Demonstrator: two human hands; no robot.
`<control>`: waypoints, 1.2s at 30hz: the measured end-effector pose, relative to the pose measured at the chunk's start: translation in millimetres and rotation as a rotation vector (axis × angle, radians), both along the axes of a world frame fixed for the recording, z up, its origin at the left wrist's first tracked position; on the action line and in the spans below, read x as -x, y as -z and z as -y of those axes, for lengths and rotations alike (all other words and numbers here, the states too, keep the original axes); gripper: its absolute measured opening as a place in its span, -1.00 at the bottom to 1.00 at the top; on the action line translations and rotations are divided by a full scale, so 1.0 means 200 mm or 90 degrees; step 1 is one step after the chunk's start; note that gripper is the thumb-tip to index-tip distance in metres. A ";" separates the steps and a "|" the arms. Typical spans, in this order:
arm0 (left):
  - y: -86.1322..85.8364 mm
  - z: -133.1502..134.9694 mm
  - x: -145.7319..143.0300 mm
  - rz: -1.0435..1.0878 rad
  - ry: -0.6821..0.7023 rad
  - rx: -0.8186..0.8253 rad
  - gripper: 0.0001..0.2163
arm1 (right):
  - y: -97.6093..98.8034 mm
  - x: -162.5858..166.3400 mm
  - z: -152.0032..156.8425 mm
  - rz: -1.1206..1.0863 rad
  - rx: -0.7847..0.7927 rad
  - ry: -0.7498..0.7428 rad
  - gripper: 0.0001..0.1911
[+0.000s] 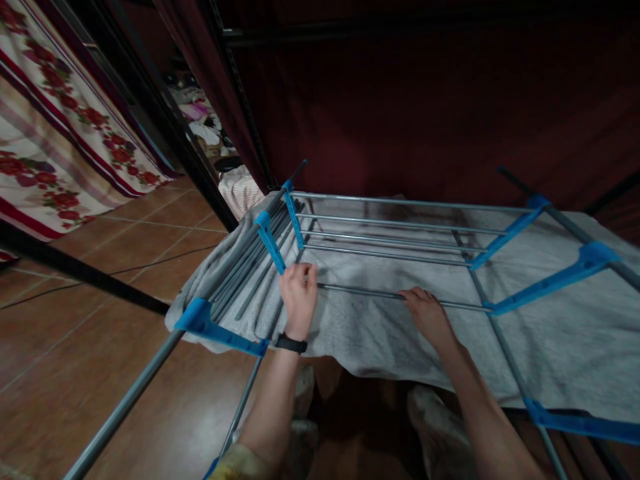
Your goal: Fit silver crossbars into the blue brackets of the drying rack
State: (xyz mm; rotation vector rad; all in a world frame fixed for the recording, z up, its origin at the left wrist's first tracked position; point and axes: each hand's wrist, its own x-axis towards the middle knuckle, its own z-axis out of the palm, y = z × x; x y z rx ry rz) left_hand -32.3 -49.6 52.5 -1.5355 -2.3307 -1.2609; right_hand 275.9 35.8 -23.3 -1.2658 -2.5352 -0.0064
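Note:
A metal rack frame with grey rods and blue plastic connectors (269,240) lies on a grey cloth (560,333). My left hand (299,293), with a black band at the wrist, is closed around the left end of a loose grey rod (360,291) next to a blue connector. My right hand (429,313) rests on the same rod farther right, fingers curled over it. Several rods (390,227) sit fixed between the blue side pieces behind it.
A bundle of loose grey rods (240,273) lies at the frame's left end. Brown tiled floor (100,373) spreads to the left, with a floral curtain (60,133) beyond. A dark red fabric wall (425,100) stands behind the frame. A black bar (75,270) crosses the left.

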 end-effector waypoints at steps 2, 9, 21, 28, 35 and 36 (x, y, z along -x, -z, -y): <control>0.02 0.03 0.11 0.080 -0.150 -0.091 -0.80 | 0.00 0.00 0.00 0.005 0.010 -0.006 -0.69; 0.19 -0.03 0.35 0.241 -0.151 -0.110 -0.67 | 0.00 -0.01 -0.01 0.014 0.014 -0.031 -0.68; 0.17 -0.08 0.35 0.626 -0.056 -0.138 -0.73 | 0.01 -0.03 -0.01 -0.004 0.017 -0.041 -0.68; 0.11 -0.09 0.33 0.777 -0.129 -0.118 -0.74 | -0.01 -0.03 0.01 0.008 0.005 -0.019 -0.68; 0.12 -0.12 0.35 0.896 -0.079 -0.194 -0.79 | -0.02 -0.04 0.01 0.027 -0.014 -0.014 -0.68; 0.12 -0.12 0.35 0.905 -0.074 -0.202 -0.80 | -0.02 -0.04 0.01 0.030 -0.021 -0.011 -0.69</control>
